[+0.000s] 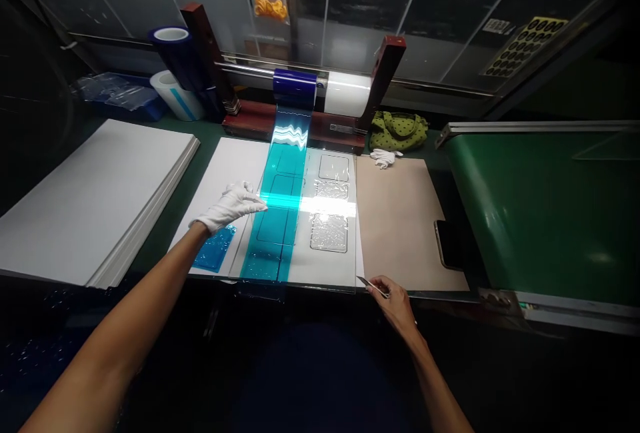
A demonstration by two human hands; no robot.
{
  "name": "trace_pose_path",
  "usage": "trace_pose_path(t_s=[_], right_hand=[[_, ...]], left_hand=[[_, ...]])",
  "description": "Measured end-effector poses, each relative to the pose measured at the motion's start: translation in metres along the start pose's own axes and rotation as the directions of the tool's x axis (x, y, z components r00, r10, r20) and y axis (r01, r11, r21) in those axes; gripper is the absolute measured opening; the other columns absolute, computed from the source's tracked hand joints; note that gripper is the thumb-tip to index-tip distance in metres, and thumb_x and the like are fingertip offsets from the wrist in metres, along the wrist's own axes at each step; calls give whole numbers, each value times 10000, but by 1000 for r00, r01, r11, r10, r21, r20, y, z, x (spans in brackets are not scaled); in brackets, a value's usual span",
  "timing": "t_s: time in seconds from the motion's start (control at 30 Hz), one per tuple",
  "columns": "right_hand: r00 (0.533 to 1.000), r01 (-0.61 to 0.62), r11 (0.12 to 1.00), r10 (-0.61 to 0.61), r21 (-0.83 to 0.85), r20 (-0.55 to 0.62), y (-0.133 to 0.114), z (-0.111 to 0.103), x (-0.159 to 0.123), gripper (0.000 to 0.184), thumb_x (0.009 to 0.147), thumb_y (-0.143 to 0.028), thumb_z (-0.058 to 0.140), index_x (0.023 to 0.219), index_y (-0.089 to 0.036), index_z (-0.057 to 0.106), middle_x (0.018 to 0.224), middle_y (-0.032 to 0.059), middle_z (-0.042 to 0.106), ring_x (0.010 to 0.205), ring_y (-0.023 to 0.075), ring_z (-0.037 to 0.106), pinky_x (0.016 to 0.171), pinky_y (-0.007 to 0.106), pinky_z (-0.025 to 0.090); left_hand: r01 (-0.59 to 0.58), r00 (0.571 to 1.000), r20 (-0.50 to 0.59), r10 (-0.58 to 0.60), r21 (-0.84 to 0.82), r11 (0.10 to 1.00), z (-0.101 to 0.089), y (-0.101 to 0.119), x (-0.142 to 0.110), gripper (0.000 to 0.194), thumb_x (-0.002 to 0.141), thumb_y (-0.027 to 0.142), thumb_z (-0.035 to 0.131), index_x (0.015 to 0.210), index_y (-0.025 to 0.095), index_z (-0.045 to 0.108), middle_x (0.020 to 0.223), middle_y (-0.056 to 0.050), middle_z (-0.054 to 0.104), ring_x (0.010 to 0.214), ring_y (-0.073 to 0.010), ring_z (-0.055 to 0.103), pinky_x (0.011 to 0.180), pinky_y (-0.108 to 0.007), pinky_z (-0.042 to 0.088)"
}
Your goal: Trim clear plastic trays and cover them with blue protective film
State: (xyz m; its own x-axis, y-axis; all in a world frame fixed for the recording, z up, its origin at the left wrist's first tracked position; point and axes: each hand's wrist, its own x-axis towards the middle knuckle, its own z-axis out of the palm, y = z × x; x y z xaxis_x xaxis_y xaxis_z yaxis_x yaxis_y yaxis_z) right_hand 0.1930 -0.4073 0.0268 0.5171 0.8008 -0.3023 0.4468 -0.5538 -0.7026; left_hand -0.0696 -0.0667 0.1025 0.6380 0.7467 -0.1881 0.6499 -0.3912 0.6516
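My left hand (231,205), in a white glove, rests with fingers together on the left edge of a strip of blue film (278,220). The film runs down from a roll (295,86) on a red stand and lies over a clear sheet (327,220) with rectangular cut-outs. My bare right hand (395,300) is at the near right corner of that sheet, closed on a thin blade (367,282) whose tip points at the corner. A scrap of blue film (215,250) lies below my left wrist.
A stack of white sheets (95,200) lies at left, a brown board (400,220) at right with a phone (447,244) beside it. A green conveyor (545,213) fills the right. Spare film rolls (177,70), a green bag (399,130) and a white glove (384,157) sit at the back.
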Motion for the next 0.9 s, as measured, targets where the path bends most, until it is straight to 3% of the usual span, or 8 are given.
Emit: trace_pose_path(t_s=[0.27, 0.43, 0.53, 0.63, 0.77, 0.83, 0.9], right_hand=[[999, -41, 999, 41, -6, -5, 0, -2, 3, 271, 759, -441, 521, 792, -202, 643, 829, 76, 700, 794, 242, 651, 722, 330, 479], [999, -47, 999, 47, 4, 4, 2, -5, 5, 255, 769, -427, 523, 806, -205, 642, 837, 80, 699, 812, 245, 651, 738, 337, 487], [1000, -26, 1000, 26, -3, -9, 2, -8, 8, 246, 775, -416, 523, 813, -205, 644, 844, 79, 696, 813, 240, 649, 740, 335, 492], [999, 3, 999, -4, -40, -33, 0, -14, 16, 247, 801, -395, 499, 851, -201, 644, 881, 84, 691, 834, 239, 641, 740, 335, 491], [992, 96, 983, -107, -154, -63, -14, -19, 40, 228, 852, -327, 457, 896, -202, 643, 940, 86, 680, 868, 227, 633, 741, 316, 473], [979, 168, 954, -190, -249, -68, -30, -18, 62, 218, 876, -275, 441, 902, -205, 646, 941, 72, 677, 853, 207, 631, 729, 290, 450], [960, 247, 904, -278, -350, -41, -50, -12, 89, 229, 900, -223, 422, 902, -205, 650, 925, 56, 672, 829, 180, 622, 697, 260, 418]], left_hand=[[32, 991, 131, -29, -25, 999, 21, -40, 21, 496, 701, 646, 564, 828, 197, 730, 944, -66, 507, 968, -251, 460, 881, -410, 386], [53, 988, 144, -49, -22, 998, 28, -52, 30, 471, 713, 625, 557, 825, 198, 720, 980, -67, 517, 970, -237, 479, 834, -372, 431], [82, 994, 78, -82, 0, 997, 27, -51, 32, 480, 695, 612, 590, 908, 197, 703, 1041, -77, 540, 984, -237, 489, 815, -358, 452], [145, 986, -92, -141, 44, 988, 24, -42, 30, 575, 673, 613, 626, 1058, 186, 653, 1182, -111, 503, 1094, -286, 437, 884, -409, 422], [236, 917, -351, -187, 102, 966, 38, -10, 12, 596, 806, 604, 476, 1210, 174, 562, 1182, -128, 504, 1141, -326, 388, 905, -444, 382], [215, 920, -362, -151, 143, 966, 59, 10, 1, 484, 865, 537, 418, 1209, 232, 571, 1027, -87, 568, 1012, -275, 475, 841, -404, 406], [170, 947, -302, -107, 190, 967, 87, 27, -5, 368, 893, 436, 412, 1126, 248, 625, 937, -75, 592, 919, -244, 515, 783, -380, 421]])
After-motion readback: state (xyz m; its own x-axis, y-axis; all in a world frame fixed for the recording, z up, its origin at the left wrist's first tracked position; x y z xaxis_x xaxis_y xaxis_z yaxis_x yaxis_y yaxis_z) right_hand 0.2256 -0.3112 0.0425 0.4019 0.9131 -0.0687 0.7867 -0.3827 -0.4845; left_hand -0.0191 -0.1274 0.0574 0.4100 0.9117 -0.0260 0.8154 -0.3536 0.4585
